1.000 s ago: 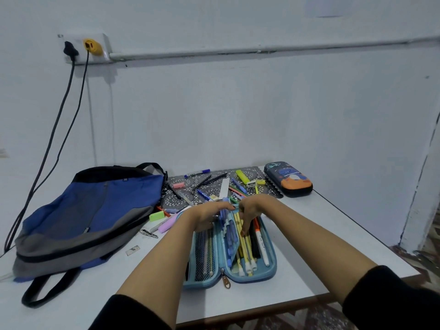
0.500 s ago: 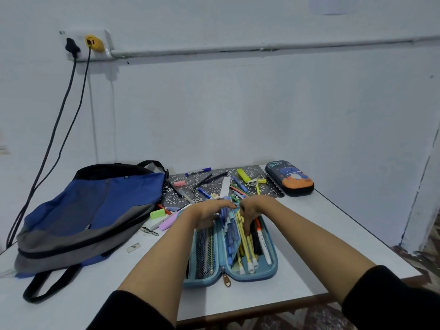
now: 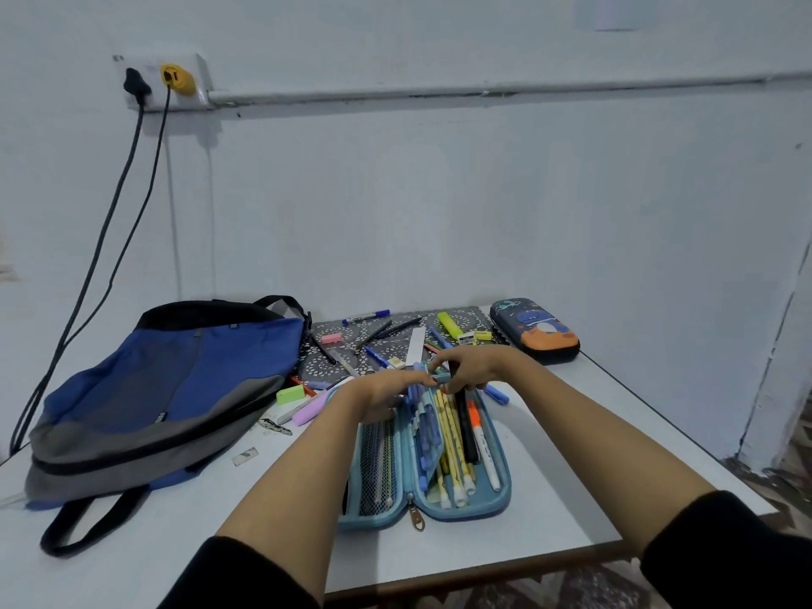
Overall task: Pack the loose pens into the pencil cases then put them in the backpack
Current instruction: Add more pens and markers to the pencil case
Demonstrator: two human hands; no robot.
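Open blue case (image 3: 501, 494) sits mid-bench (image 3: 571, 454), with the backpack (image 3: 175, 380) to its left. Right hand (image 3: 472, 367) has its grip curled round a black pen (image 3: 465, 428) in the case. Left hand (image 3: 382, 395) rests flat-fingered on the middle flap (image 3: 428, 437), grip loose. Loose pens (image 3: 378, 331) lie behind.

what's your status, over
Status: left hand at case divider, right hand grips black pen. Case open, part filled. More pens loose behind it.
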